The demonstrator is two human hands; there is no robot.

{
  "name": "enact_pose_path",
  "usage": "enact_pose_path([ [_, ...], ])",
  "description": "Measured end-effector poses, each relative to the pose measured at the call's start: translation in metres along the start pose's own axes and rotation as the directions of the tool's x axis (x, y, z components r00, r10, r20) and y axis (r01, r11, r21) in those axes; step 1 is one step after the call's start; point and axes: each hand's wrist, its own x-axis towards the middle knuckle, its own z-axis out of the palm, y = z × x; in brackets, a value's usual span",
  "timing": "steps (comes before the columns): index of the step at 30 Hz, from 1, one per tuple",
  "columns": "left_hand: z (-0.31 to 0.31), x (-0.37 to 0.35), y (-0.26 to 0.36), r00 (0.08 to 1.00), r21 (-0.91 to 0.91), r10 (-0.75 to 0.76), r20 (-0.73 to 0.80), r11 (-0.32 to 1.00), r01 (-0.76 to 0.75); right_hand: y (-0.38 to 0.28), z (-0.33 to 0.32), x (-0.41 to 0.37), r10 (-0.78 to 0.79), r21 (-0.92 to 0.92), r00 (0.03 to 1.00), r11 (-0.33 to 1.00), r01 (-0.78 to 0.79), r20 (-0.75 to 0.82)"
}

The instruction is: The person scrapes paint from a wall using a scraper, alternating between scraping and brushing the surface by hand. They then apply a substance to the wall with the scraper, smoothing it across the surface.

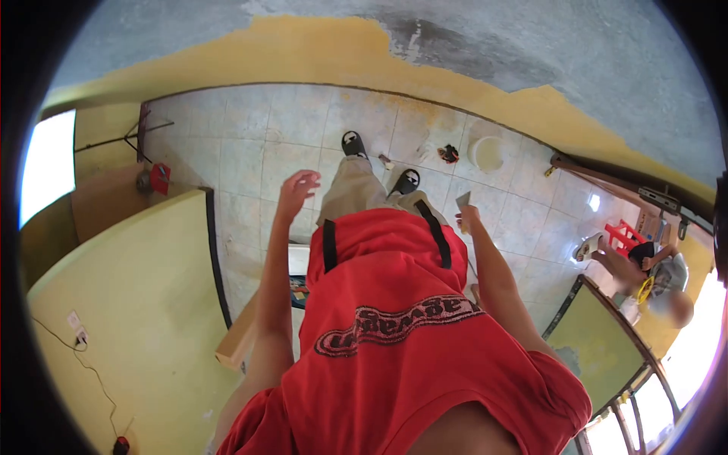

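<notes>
My right hand (pixel 468 218) is closed round the handle of a putty knife (pixel 463 200), its flat blade pointing towards the wall ahead. My left hand (pixel 301 184) hangs in the air left of my legs, fingers loosely bent and apart, holding nothing. On the tiles beyond my feet, a pale bucket (pixel 486 154) stands with a light substance inside. Beside it lies a small dark and red bundle (pixel 449 154). A small block-like object (pixel 386 162) rests between my sandals.
The wall ahead (pixel 318 53) has yellow paint and bare grey patches. A low partition (pixel 129 273) stands at left, with a cardboard box (pixel 236 334) near its end. At right, another person (pixel 667 277) is beside a red plastic stool (pixel 623 236). A cable (pixel 102 379) hangs from a socket.
</notes>
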Motion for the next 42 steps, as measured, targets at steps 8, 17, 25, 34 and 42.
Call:
enact_pose_path([
  [8,-0.003,-0.009,-0.132,0.915,-0.247,-0.369,-0.162,0.913,0.325,-0.08,0.028,-0.022,-0.272,-0.212,0.921,0.918,0.335,0.281],
  [17,0.011,-0.069,-0.277,0.926,-0.241,-0.362,-0.108,0.913,0.329,-0.186,0.068,-0.06,-0.436,-0.351,0.863,0.79,0.503,0.256],
  [25,-0.027,-0.049,-0.152,0.861,-0.143,-0.507,-0.048,0.857,0.496,-0.183,0.092,-0.045,-0.604,-0.347,0.788,0.718,0.604,0.121],
  [34,-0.128,0.117,-0.053,0.939,-0.226,-0.339,-0.068,0.921,0.316,-0.24,0.134,-0.107,-0.432,0.068,0.902,0.901,0.429,0.022],
  [42,-0.113,0.247,0.006,0.968,-0.027,-0.052,0.246,0.998,0.061,-0.352,0.142,-0.188,-0.65,-0.31,0.758,0.731,0.607,-0.048],
])
